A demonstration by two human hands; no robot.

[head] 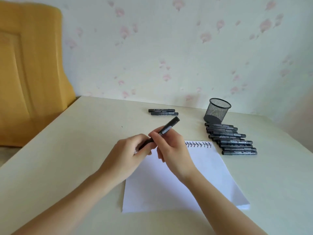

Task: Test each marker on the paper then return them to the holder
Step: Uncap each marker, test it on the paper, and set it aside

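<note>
**Now: both hands on one marker above the paper**

Here the left hand (131, 150) pinches one end of a black marker (166, 128) while the right hand (171, 146) grips its barrel, just over the paper's (177, 184) far edge. Right of the paper lies a row of markers (232, 139); the mesh holder (217, 110) stands behind them, two more markers (162, 111) beyond.

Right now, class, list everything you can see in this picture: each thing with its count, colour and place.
held marker: one, black, in both hands above the paper
paper: white stack, table centre, scribbles along top edge
marker pair: two, black, far side of table
marker pile: about ten, black, right of paper
holder: one, black mesh, behind pile
table: one, cream
chair: one, yellow, left
left hand: gripping marker
right hand: gripping marker
</note>
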